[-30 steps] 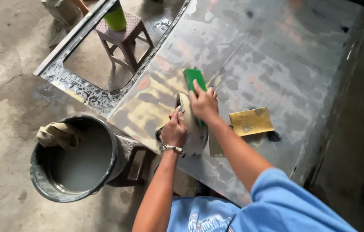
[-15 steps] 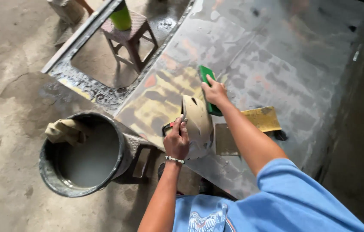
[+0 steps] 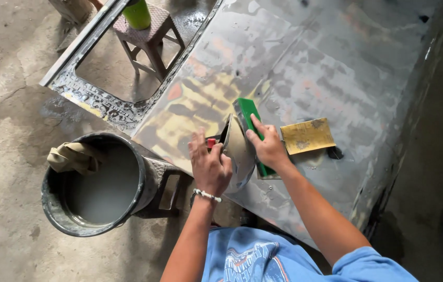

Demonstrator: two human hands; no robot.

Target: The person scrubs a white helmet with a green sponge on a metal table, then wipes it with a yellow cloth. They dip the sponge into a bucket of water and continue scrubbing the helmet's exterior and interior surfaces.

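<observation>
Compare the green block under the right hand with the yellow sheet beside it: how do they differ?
The green block is long, narrow and thick; the yellow sheet is flat, thin and roughly rectangular. The right hand presses on the green block, while the yellow sheet lies untouched. The yellow sheet looks stained; the green block looks plain. Both rest on the worn metal panel.

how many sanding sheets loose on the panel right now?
1. A yellow-brown sanding sheet lies flat on the metal panel, just right of the right hand, which presses a green block. Another sheet may be hidden under that block or the hands.
</observation>
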